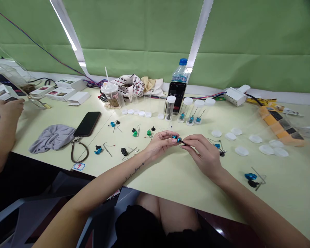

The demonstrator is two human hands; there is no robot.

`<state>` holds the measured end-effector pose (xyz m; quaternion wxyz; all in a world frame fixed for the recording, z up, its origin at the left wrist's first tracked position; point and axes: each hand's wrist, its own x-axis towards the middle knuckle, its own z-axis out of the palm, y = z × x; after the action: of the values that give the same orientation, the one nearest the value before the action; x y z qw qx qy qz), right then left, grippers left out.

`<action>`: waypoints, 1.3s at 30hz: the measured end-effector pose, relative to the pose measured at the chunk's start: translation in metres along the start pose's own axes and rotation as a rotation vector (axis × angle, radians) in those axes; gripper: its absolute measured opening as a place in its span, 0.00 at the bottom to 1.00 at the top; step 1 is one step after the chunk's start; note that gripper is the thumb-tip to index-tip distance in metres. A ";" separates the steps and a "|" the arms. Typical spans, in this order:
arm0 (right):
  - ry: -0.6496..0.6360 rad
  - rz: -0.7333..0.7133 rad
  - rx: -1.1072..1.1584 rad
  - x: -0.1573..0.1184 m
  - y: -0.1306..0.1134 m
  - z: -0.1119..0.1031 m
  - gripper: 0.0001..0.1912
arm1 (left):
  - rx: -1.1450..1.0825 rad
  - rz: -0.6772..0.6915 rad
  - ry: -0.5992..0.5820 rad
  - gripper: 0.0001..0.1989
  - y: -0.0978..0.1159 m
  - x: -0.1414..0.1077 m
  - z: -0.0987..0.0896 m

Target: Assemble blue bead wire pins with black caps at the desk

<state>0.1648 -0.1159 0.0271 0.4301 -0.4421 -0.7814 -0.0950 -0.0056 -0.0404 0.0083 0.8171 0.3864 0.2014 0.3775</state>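
Note:
Above the table, my left hand (160,144) pinches a small blue metal fitting (174,137) between thumb and fingers. The fingertips of my right hand (205,155) are closed on a black piece (184,143) that meets the blue fitting; whether the two are joined I cannot tell. Partly behind my right hand lie another blue fitting (217,146) and a black disc-headed piece (222,154). Farther right rest a blue fitting (250,176), a black piece (253,184) and a thin hex key (258,175). Green fittings (148,132) and a black fitting (123,151) sit near my left hand.
Clear tubes (187,110) with white caps stand at the back, some holding blue fittings. Behind them a phone timer (176,94) leans on a bottle (181,72). White discs (241,151) lie right. A phone (88,124), grey cloth (53,137) and another person's hand (9,109) are left.

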 end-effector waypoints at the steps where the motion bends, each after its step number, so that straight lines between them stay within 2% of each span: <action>1: -0.006 0.001 -0.010 0.000 0.000 0.000 0.09 | -0.003 -0.002 0.002 0.14 0.000 0.000 0.000; 5: -0.025 -0.009 -0.044 -0.003 0.001 0.000 0.10 | 0.001 -0.011 -0.001 0.14 0.000 0.000 -0.001; 10: -0.088 0.067 -0.031 -0.012 0.006 0.000 0.10 | 0.003 -0.015 -0.009 0.14 0.000 0.000 -0.002; 15: -0.153 0.031 -0.002 -0.018 0.009 -0.002 0.14 | 0.003 -0.011 -0.019 0.14 -0.002 0.000 -0.002; 27: -0.063 -0.085 -0.025 -0.019 0.013 0.001 0.16 | 0.075 0.019 0.000 0.13 0.001 -0.002 0.000; 39: -0.065 -0.074 -0.021 -0.018 0.010 0.000 0.14 | 0.097 0.030 -0.014 0.14 0.001 -0.002 -0.001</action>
<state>0.1768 -0.1206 0.0114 0.3962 -0.4201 -0.8097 -0.1047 -0.0080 -0.0415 0.0089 0.7931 0.4310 0.2081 0.3767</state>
